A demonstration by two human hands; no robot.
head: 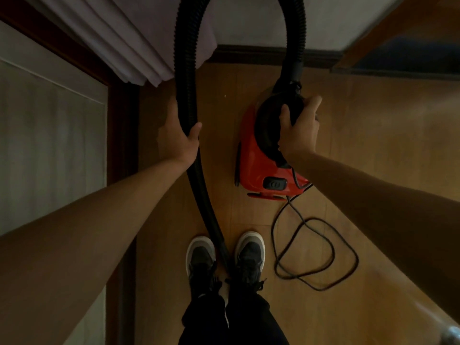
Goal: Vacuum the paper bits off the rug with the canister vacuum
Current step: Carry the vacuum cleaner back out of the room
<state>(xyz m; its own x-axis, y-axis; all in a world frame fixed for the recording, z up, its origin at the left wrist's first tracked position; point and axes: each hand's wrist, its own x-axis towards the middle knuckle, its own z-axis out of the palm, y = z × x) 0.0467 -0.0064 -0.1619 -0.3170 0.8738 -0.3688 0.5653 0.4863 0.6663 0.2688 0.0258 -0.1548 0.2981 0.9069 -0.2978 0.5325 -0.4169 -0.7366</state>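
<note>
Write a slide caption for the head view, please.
Left hand grips the hose, right hand holds the red canister vacuum, its cord looped on the wooden floor.

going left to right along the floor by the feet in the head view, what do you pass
left shoe → hose → right shoe → looped power cord

Above the left hand (178, 138), the ribbed black plastic hose (185, 70) arcs past the top edge, so its crest is cut off. Below that hand it runs between the grey-and-black sneakers (200, 255), where its end is hidden. That hand's fingers lie behind the hose — only the thumb shows. The right hand (300, 131) covers part of the red plastic canister vacuum (251, 158). Far below this hand, at the corner, a pale shiny shape (451, 334) is cut off — too blurred to tell.
</note>
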